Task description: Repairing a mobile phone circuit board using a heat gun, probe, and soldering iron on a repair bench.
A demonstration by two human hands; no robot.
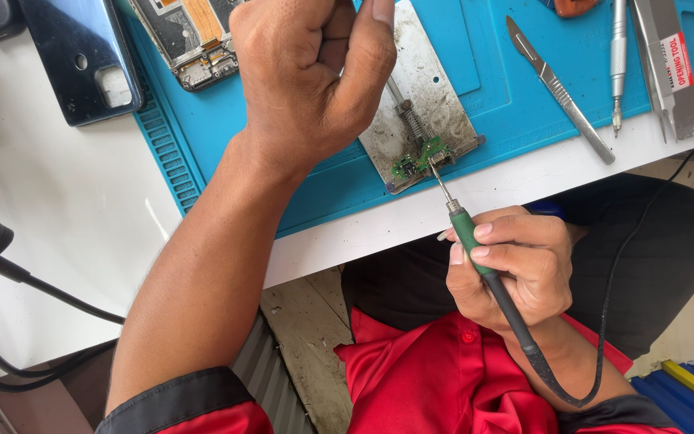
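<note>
A slim soldering iron with a green grip and black cable (475,245) is held pen-style in the right hand (516,273). The fingers (487,241) are closed around the green grip, probably for fine control of the tip. The iron's thin metal tip is laid against a small green circuit board (421,157), at its lower right edge. The board is clamped in a worn grey metal holder plate with a spring bar (435,88), so it is likely kept from sliding while heat is applied. The plate sits on a blue silicone work mat (323,189), near the mat's front edge, close to the body.

The left hand (307,72) is curled into a loose fist above the plate's upper left. The thumb is pressed against the forefinger as if something thin is pinched, but what it grips cannot be told. The board lies just below and to the right of this fist, apart from its fingers and well clear of the right-hand fingers, with only the tip reaching it.

A steel scalpel (560,88), a metal opening tool (672,68) and a dark phone back cover (82,56) are laid aside.
</note>
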